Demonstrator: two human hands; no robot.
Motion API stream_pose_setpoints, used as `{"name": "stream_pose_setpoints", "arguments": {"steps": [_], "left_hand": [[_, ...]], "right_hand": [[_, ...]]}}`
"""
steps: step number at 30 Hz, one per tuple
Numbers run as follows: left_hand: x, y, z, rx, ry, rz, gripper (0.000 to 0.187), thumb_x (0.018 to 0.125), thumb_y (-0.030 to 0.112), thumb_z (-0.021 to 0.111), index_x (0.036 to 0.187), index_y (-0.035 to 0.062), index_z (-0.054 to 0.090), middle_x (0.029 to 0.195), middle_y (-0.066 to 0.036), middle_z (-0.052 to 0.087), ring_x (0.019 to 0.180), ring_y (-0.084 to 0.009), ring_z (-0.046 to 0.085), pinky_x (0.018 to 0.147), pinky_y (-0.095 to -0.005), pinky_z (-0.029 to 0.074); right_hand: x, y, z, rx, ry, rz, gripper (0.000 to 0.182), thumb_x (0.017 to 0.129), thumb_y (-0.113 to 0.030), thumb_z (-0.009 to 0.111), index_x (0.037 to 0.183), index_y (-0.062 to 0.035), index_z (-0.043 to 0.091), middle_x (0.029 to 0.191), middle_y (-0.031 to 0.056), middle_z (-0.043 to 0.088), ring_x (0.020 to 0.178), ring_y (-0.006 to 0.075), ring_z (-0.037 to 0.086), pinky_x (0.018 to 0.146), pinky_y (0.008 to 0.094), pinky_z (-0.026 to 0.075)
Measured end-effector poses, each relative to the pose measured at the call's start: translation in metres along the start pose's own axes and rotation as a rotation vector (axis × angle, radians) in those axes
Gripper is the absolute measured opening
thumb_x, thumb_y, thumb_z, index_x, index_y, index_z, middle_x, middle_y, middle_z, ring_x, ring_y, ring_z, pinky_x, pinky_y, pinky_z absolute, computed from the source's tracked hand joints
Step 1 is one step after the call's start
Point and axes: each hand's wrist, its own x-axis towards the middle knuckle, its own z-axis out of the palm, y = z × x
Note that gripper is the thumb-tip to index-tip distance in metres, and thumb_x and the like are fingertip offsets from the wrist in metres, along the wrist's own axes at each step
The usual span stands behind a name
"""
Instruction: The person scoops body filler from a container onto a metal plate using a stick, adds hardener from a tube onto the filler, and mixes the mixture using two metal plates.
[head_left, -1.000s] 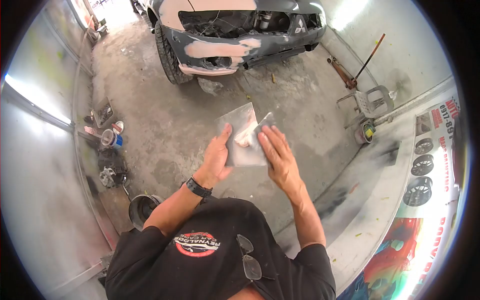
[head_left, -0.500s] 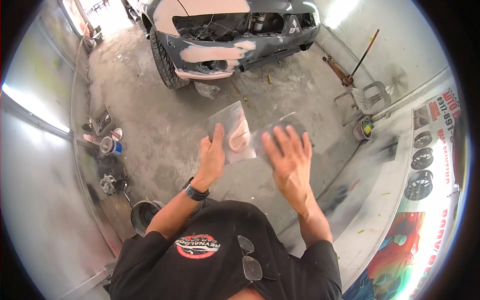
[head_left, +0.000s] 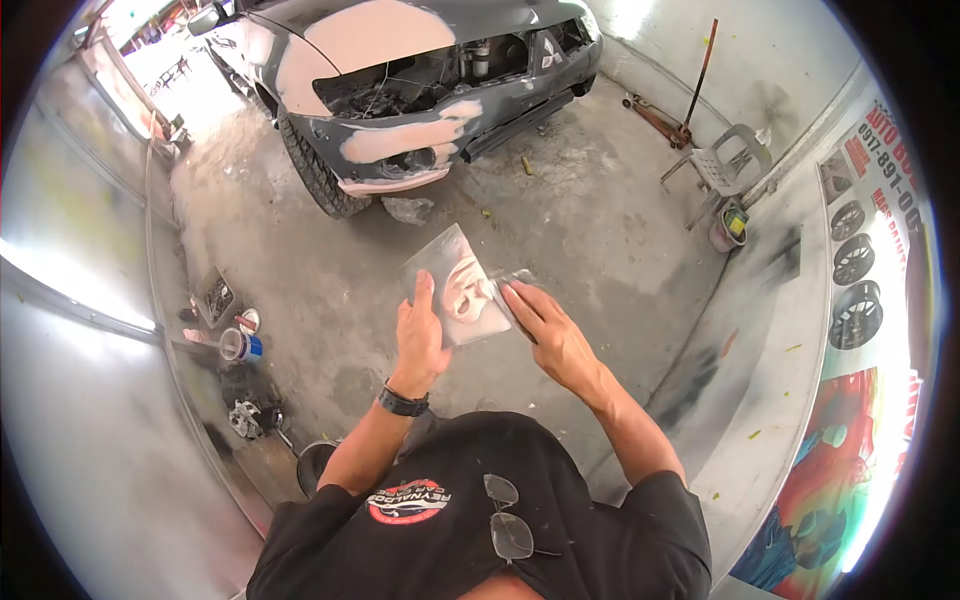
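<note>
My left hand (head_left: 422,325), with a black watch on its wrist, grips a flat, greyish square plate (head_left: 432,262) by its left side, thumb on top. On the plate lies a smeared mound of pale pink body filler (head_left: 466,288). My right hand (head_left: 552,335) is closed on a thin, flat spreader (head_left: 517,276), partly hidden by the fingers. The spreader's edge meets the plate's right side, beside the filler. Both hands are in front of my black shirt, above the concrete floor.
Ahead stands a dark grey car (head_left: 400,140) with pink filler patches. A plastic chair (head_left: 725,165), a bucket (head_left: 727,232) and a floor jack (head_left: 655,120) are at the right wall. A paint can (head_left: 238,346) and a crate (head_left: 216,298) line the left.
My right hand has come left and down from beside the plate, bringing the spreader against its right edge. The plate has shifted slightly down and left; the filler's shape has changed. My view has turned slightly.
</note>
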Motion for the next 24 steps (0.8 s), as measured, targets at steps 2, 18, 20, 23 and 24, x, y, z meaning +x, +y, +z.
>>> {"name": "stream_pose_setpoints", "arguments": {"steps": [2,18,20,23,24], "left_hand": [[0.005,0.001,0.002,-0.248,-0.081,-0.214,0.046,0.1,0.036,0.056,0.129,0.001,0.052,0.122,-0.011,0.065,0.094,-0.0234,0.069,0.08,-0.0361,0.057],[-0.002,0.0,0.007,0.021,-0.056,0.01,0.043,0.101,0.038,0.054,0.114,-0.0019,0.06,0.109,-0.008,0.065,0.099,-0.017,0.065,0.084,-0.035,0.054],[-0.008,0.009,0.016,-0.034,-0.169,0.087,0.037,0.101,0.037,0.055,0.103,0.0009,0.062,0.1,-0.004,0.066,0.097,-0.012,0.062,0.079,-0.0297,0.052],[-0.008,-0.011,0.013,0.248,-0.19,0.109,0.038,0.102,0.037,0.053,0.086,0.0046,0.062,0.084,0.002,0.062,0.079,-0.0068,0.057,0.062,-0.0268,0.046],[-0.008,-0.015,0.01,0.415,-0.247,0.162,0.042,0.103,0.037,0.05,0.077,0.0051,0.056,0.074,0.004,0.053,0.069,-0.0056,0.047,0.056,-0.0283,0.037]], "right_hand": [[-0.018,0.02,-0.002,-0.15,-0.079,-0.037,0.058,0.08,0.013,0.049,0.134,-0.0057,0.057,0.13,0.0192,0.058,0.116,0.035,0.058,0.099,0.0387,0.046],[-0.039,0.015,-0.006,0.041,-0.076,0.051,0.065,0.076,0.011,0.053,0.138,-0.0091,0.054,0.131,0.0168,0.057,0.122,0.0354,0.053,0.104,0.0422,0.042],[-0.043,0.018,-0.018,-0.042,-0.057,0.075,0.065,0.076,0.008,0.055,0.139,-0.0093,0.052,0.134,0.0162,0.054,0.124,0.0374,0.051,0.105,0.0487,0.041],[-0.023,0.005,-0.043,-0.308,0.016,0.048,0.062,0.077,0.001,0.058,0.138,-0.0089,0.051,0.138,0.0144,0.051,0.127,0.0375,0.048,0.104,0.0569,0.038],[-0.015,0.0,-0.05,-0.426,0.051,0.03,0.061,0.078,-0.001,0.059,0.138,-0.0087,0.051,0.139,0.0136,0.049,0.128,0.037,0.047,0.104,0.0595,0.037]]}}
